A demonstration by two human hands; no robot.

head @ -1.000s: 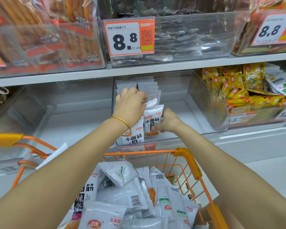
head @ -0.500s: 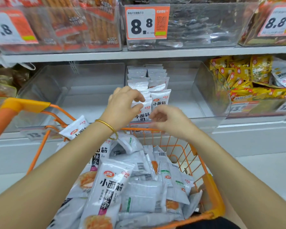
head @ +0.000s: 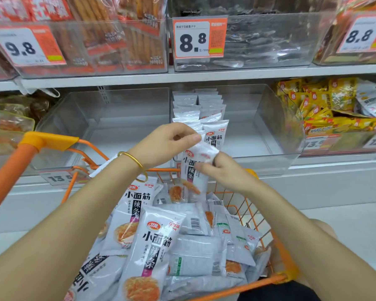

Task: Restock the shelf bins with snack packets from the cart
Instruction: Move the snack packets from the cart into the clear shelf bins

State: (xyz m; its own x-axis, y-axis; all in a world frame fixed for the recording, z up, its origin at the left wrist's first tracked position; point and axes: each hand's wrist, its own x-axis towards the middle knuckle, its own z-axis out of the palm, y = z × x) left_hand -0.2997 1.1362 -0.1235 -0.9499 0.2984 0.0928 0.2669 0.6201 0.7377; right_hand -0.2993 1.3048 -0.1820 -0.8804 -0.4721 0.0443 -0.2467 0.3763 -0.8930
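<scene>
A white snack packet (head: pixel 192 170) stands upright between my hands, over the far rim of the orange cart (head: pixel 50 141). My right hand (head: pixel 225 173) grips its crumpled top right corner. My left hand (head: pixel 167 142), with a gold bangle on the wrist, curls its thumb and fingers at the packet's top left edge. Just behind them a clear shelf bin (head: pixel 276 118) holds two rows of the same packets (head: pixel 213 129) standing upright along its left side. Several more packets (head: pixel 154 242) lie heaped in the cart below my arms.
Left of that bin stands a clear bin (head: pixel 109 109) with nothing visible inside. Yellow snack packs (head: pixel 326 105) fill the bin on the right. The upper shelf (head: pixel 204 76) carries clear bins with 9.8 and 8.8 price tags. White floor lies at the lower right.
Both hands have drawn back from the bin toward the cart. The right hand, empty before, now grips a packet held below the bin's front. The view has tilted down onto the cart.
</scene>
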